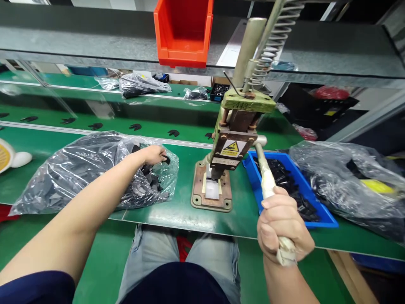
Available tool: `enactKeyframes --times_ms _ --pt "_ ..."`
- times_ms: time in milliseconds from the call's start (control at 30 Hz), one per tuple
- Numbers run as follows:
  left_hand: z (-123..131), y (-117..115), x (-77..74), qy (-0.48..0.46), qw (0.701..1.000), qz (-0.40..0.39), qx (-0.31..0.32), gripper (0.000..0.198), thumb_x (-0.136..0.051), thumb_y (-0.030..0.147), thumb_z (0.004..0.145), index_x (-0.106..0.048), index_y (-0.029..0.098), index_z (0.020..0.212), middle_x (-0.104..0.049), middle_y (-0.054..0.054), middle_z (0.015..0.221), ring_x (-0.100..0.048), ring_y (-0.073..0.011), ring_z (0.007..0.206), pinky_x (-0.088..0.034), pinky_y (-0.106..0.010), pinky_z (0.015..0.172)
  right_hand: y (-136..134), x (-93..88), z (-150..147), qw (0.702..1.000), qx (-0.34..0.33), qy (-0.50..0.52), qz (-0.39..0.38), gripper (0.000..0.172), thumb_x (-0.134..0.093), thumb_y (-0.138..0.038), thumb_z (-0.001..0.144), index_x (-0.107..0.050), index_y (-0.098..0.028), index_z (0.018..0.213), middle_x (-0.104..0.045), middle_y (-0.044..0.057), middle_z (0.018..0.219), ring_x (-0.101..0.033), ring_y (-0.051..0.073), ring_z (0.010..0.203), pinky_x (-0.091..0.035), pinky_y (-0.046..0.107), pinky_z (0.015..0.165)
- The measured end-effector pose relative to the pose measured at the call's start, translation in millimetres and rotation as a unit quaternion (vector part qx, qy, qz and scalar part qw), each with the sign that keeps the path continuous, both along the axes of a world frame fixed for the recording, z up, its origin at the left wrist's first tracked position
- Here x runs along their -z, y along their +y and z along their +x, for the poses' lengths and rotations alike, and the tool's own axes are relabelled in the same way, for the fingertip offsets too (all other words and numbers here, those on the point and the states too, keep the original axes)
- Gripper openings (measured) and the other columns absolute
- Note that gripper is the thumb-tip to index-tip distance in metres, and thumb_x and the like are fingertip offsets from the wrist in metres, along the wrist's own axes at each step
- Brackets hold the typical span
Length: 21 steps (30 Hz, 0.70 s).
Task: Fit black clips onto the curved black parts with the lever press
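Note:
My left hand is at the mouth of a clear plastic bag full of small dark plastic parts. Between its fingertips it pinches a small black plastic part. My right hand is wrapped round the taped lever handle of a hand press. Under the press ram, a pale block sits on the base plate. To the right of the press stands a blue tray holding many black parts.
A second plastic bag lies right of the tray. Behind the bench, black curved parts sit spaced in a row on a green strip. An orange bin stands on the metal shelf above. A white rounded object is at the left edge.

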State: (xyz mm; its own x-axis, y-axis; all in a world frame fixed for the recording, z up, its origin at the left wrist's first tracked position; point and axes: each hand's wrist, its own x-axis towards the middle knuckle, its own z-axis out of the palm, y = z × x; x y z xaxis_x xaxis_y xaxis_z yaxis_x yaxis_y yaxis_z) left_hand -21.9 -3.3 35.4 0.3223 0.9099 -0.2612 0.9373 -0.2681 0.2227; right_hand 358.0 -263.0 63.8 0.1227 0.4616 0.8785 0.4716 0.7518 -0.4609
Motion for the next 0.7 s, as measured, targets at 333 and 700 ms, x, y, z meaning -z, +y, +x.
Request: enactKeyframes --times_ms 333,700 --pt "125.0 -114.4 33.5 -0.484 0.846 -0.207 -0.082 0.044 -0.074 0.059 0.088 -0.05 0.021 0.086 -0.062 0.004 0.058 -0.048 -0.0084 0.044 -0.034 -0.02 0.046 1.1 0.2 -5.2 0.999 0.001 0.006 0.031 0.019 -0.069 -0.027 0.082 -0.059 -0.028 0.066 -0.061 -0.004 0.062 -0.064 0.021 0.073 -0.053 0.064 0.101" --pt "151.6 -96.3 39.0 -0.471 0.845 -0.244 -0.071 0.033 -0.078 0.039 0.091 -0.055 0.018 0.081 -0.063 0.003 0.057 -0.054 -0.0074 0.044 -0.042 -0.018 0.043 -1.5 2.2 -4.7 1.0 0.015 0.006 0.006 0.02 -0.07 -0.035 0.084 -0.059 -0.032 0.067 -0.061 -0.005 0.061 -0.066 0.022 0.073 -0.053 0.064 0.105"
